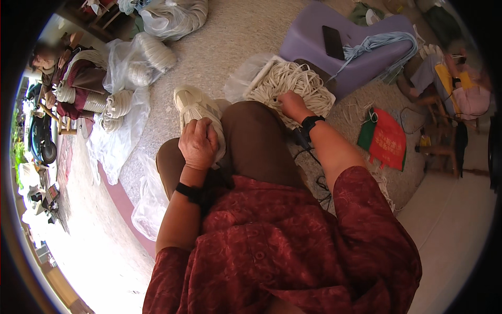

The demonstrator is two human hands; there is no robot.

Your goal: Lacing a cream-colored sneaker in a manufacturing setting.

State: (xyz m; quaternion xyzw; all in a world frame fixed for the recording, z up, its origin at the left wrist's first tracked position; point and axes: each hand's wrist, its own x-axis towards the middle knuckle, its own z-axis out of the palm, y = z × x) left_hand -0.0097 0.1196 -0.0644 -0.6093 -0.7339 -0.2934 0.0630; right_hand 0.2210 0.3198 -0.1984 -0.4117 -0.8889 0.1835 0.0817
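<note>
My left hand is closed, its fingers curled, above my left knee and in front of a pale shoe. Whatever lies inside its fingers is hidden. Beyond my right knee, my right hand reaches over a shallow white-rimmed container heaped with loose cream cord. Its fingers are pressed together at the cord's near left side, too small to show whether a strand is between them. Dark bands circle both wrists.
A purple plastic stool bears a black phone and light blue cords. A red and green cloth lies to the right. Cord coils in clear plastic stand at the far left. Two other people sit at the sides.
</note>
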